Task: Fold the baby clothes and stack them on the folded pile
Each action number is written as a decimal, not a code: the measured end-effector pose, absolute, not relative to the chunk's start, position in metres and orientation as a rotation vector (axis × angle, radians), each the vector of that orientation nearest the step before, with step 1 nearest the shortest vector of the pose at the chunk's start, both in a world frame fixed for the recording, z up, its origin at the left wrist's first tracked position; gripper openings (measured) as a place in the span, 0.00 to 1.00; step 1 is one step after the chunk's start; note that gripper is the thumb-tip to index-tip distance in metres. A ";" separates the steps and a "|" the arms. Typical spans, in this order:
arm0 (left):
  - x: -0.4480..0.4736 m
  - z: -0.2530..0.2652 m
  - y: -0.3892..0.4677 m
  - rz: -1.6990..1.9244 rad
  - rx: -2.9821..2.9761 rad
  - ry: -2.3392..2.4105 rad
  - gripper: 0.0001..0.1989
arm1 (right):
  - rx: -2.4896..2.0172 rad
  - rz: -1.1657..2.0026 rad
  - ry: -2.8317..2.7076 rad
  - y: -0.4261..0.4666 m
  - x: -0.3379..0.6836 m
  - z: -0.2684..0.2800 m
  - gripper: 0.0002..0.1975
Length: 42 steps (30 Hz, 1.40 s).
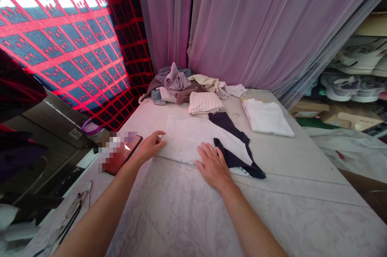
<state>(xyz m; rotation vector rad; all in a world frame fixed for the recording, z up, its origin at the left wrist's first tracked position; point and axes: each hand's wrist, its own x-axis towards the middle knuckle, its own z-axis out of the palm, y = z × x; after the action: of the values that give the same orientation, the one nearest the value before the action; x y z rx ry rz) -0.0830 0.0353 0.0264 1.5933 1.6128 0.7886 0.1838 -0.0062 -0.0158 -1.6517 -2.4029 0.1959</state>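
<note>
Soft-looking cloth, roughly oblong: the white garment [189, 136] (dark-trimmed) lies midway between side edges of the table [302, 160]. Your right hand [214, 165] rests flat, fingers apart; your left hand [152, 144] curls at its edge, pinch unconfirmed.

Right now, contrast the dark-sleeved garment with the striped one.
The dark-sleeved garment lies flat; the striped garment forms a compact bundle. The dark-sleeved garment is white and dark; the striped garment is pale with pinkish stripes. The right hand rests on the dark-sleeved garment; neither hand touches the striped garment. Both lie on the pale cloth.
</note>
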 end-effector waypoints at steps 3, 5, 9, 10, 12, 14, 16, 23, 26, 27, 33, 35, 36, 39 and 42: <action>-0.076 0.022 0.034 0.920 1.570 1.607 0.19 | -1.651 0.193 -2.405 -0.006 0.184 -0.017 0.26; -0.073 0.017 0.035 0.952 1.572 1.638 0.20 | -1.652 0.193 -2.407 -0.006 0.184 -0.017 0.26; -0.075 0.008 0.035 0.919 1.598 1.710 0.22 | -1.653 0.198 -2.411 -0.006 0.184 -0.016 0.27; -0.076 0.007 0.034 0.908 1.601 1.722 0.22 | -1.653 0.202 -2.411 -0.006 0.184 -0.015 0.27; -0.079 0.007 0.031 0.897 1.604 1.726 0.23 | -1.650 0.208 -2.408 -0.007 0.184 -0.014 0.26; -0.080 0.009 0.027 0.903 1.590 1.684 0.25 | -1.646 0.213 -2.407 -0.007 0.184 -0.013 0.26; -0.078 0.011 0.024 0.931 1.546 1.615 0.27 | -1.646 0.217 -2.405 -0.007 0.184 -0.013 0.26; -0.072 0.008 0.023 1.043 1.371 1.635 0.29 | -1.645 0.213 -2.401 -0.007 0.184 -0.013 0.26; -0.072 0.007 0.023 1.004 1.360 1.701 0.26 | -1.648 0.217 -2.398 -0.007 0.183 -0.013 0.26; -0.073 0.007 0.023 0.987 1.362 1.702 0.26 | -1.648 0.215 -2.397 -0.007 0.183 -0.014 0.26; -0.073 0.004 0.023 0.982 1.388 1.692 0.28 | -1.624 0.190 -2.386 -0.009 0.184 -0.010 0.24; -0.073 0.001 0.022 0.996 1.428 1.680 0.29 | -1.567 0.158 -2.377 -0.009 0.179 -0.003 0.22; -0.073 -0.001 0.020 1.008 1.450 1.665 0.30 | -1.528 0.145 -2.372 -0.008 0.174 0.001 0.21; -0.076 -0.006 0.015 1.058 1.497 1.584 0.32 | -1.418 0.193 -2.360 0.006 0.149 0.018 0.18; -0.079 -0.012 0.012 1.092 1.524 1.530 0.33 | -1.338 0.365 -2.372 0.032 0.111 0.033 0.16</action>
<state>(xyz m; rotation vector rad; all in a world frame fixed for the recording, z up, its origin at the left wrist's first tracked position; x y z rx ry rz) -0.0789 0.0120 -0.0119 1.5236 1.5300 1.0917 0.1109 0.0325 0.0326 -1.3377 -2.3717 0.3653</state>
